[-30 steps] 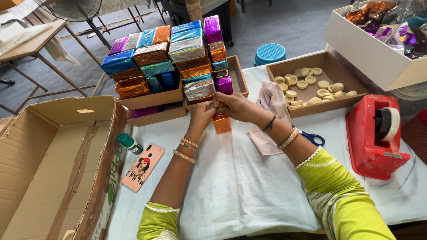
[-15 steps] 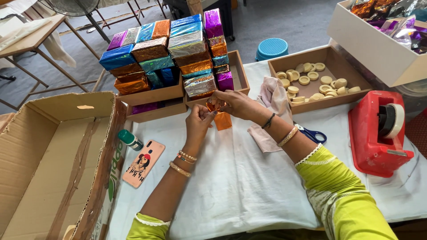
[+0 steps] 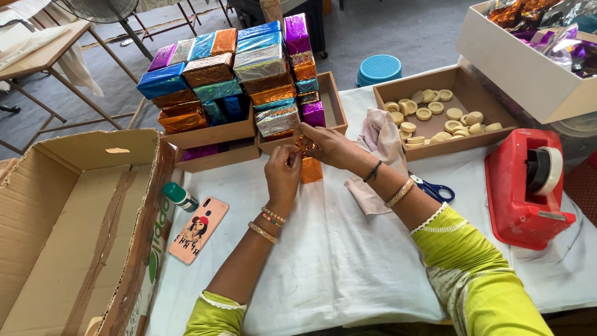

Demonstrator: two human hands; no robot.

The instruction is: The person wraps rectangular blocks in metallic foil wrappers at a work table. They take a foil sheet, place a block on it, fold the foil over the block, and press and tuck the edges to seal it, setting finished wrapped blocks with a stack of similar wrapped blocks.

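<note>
While both hands meet near the far middle of the table, the left hand and right hand are pinched shut on a small orange foil-wrapped block standing on the white cloth. Just beyond them, stacked foil-wrapped boxes fill the wooden trays. The near cloth lies bare, with a phone towards the left edge and a red tape dispenser at the right edge.

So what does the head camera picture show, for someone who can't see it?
Two hands, the left hand and right hand, pinch a small orange foil-wrapped piece over a white cloth-covered table. Behind them stand stacked shiny foil-wrapped blocks in wooden trays. A red tape dispenser, blue scissors and a tray of pale round pieces lie to the right.
</note>
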